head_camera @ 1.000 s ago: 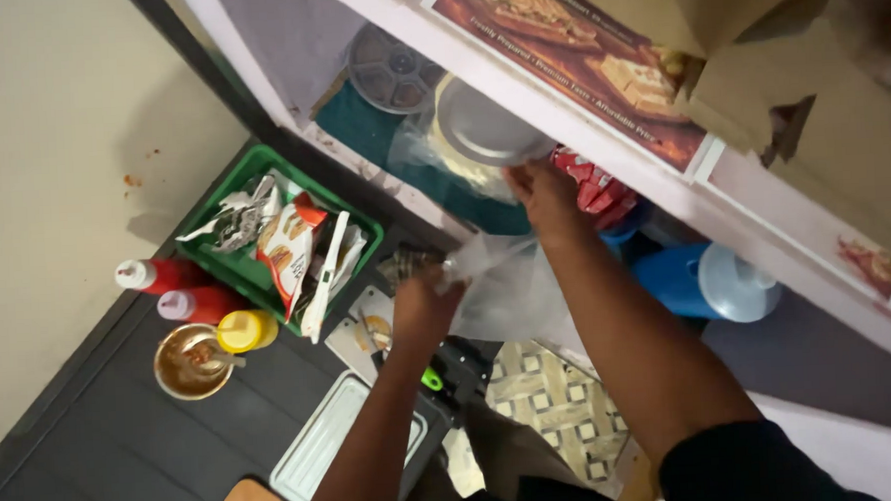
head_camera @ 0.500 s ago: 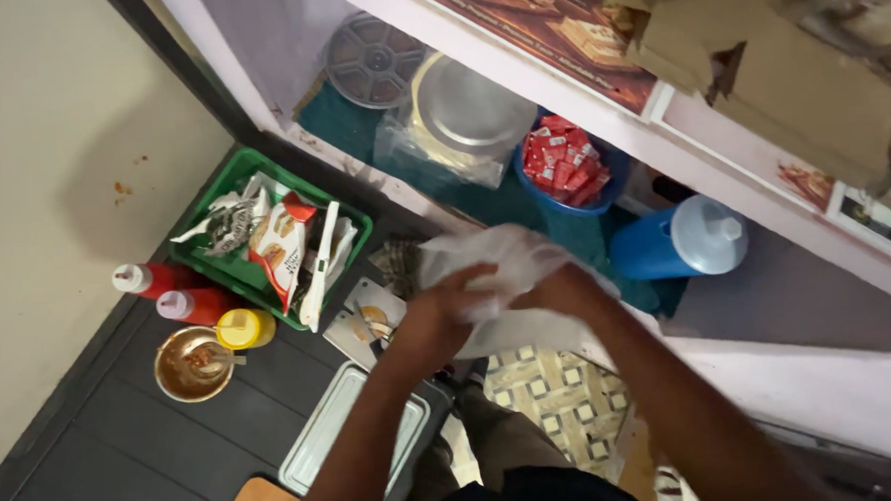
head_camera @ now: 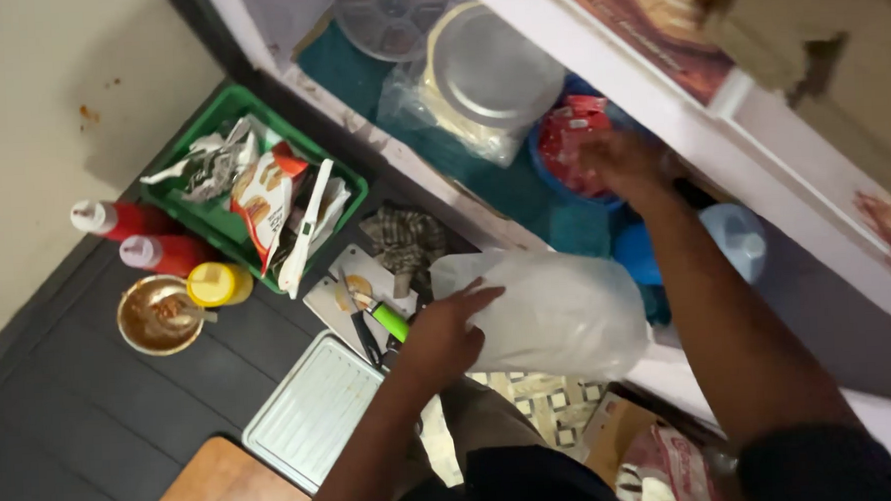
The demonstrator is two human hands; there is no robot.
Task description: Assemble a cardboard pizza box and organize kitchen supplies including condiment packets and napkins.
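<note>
My left hand (head_camera: 441,331) grips the edge of a translucent white plastic bag (head_camera: 558,314) held out in front of my body, above the counter's edge. My right hand (head_camera: 624,163) reaches into the lower shelf and rests over a blue bowl (head_camera: 603,195) filled with red sachets (head_camera: 567,135); whether its fingers hold one I cannot tell. A stack of round plates wrapped in clear plastic (head_camera: 473,79) sits just left of that bowl on the shelf's teal liner.
A green basket (head_camera: 202,216) with snack packets and a white utensil stands on the dark counter. Two red squeeze bottles (head_camera: 155,255), a yellow cap, a brown sauce bowl (head_camera: 156,315), a small cutting board with a green-handled knife (head_camera: 386,319), a white tray (head_camera: 314,407) and a blue jug (head_camera: 735,238) are nearby.
My right hand let go of the bag and moved up into the shelf over the blue bowl. My left hand kept the bag, which dropped slightly lower.
</note>
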